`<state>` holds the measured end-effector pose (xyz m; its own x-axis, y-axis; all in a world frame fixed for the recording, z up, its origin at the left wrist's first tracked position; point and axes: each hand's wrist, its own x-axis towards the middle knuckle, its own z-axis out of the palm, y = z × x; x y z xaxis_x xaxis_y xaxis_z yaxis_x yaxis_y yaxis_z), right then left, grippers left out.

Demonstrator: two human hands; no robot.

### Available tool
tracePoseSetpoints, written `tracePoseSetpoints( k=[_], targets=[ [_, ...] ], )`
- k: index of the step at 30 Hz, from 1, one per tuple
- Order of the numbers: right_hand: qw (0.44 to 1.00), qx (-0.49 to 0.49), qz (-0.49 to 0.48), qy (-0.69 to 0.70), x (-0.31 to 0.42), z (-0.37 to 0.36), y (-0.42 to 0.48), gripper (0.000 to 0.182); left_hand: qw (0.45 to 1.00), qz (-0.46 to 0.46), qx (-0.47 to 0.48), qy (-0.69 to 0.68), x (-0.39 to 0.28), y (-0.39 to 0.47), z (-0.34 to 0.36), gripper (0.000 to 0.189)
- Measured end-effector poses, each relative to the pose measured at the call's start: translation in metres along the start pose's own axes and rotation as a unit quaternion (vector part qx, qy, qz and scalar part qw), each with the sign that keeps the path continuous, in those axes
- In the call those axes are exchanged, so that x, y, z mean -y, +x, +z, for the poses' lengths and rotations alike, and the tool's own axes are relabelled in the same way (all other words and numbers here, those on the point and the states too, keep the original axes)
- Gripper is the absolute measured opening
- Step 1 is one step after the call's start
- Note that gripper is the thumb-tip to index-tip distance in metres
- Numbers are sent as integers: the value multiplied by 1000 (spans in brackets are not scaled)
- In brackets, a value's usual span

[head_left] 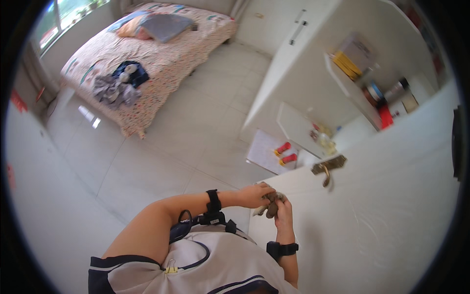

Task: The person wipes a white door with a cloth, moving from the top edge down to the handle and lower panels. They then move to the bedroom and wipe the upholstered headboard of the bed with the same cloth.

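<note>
My left hand and my right hand meet in front of me at the edge of a white door. Between them they hold a crumpled grey-brown cloth item, perhaps a glove or sock; its exact kind cannot be told. The fingers of my left hand grip it from one side, and those of my right hand pinch it from the other. Black straps with small devices circle both wrists. The brass door handle is beyond my right hand.
A bed with a floral cover bears pillows and rumpled clothes. At the right stands a white shelf unit with boxes and bottles. Red-and-yellow objects lie on a pale board near its base. Tiles cover the floor.
</note>
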<state>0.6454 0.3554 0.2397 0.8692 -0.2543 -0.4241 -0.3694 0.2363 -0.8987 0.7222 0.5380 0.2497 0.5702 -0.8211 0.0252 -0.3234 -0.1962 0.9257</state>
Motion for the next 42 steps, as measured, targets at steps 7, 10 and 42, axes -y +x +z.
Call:
tracePoseSetpoints(
  k=[7, 10, 42],
  targets=[
    [992, 120, 25, 10, 39, 167, 64, 31, 968, -97, -188, -136, 56, -71, -119, 52],
    [985, 168, 45, 5, 56, 207, 84, 30, 957, -116, -223, -143, 79, -79, -149, 55],
    [931, 335, 105, 100, 272, 391, 534, 26, 765, -96, -350, -532, 229, 194, -537, 34]
  ],
)
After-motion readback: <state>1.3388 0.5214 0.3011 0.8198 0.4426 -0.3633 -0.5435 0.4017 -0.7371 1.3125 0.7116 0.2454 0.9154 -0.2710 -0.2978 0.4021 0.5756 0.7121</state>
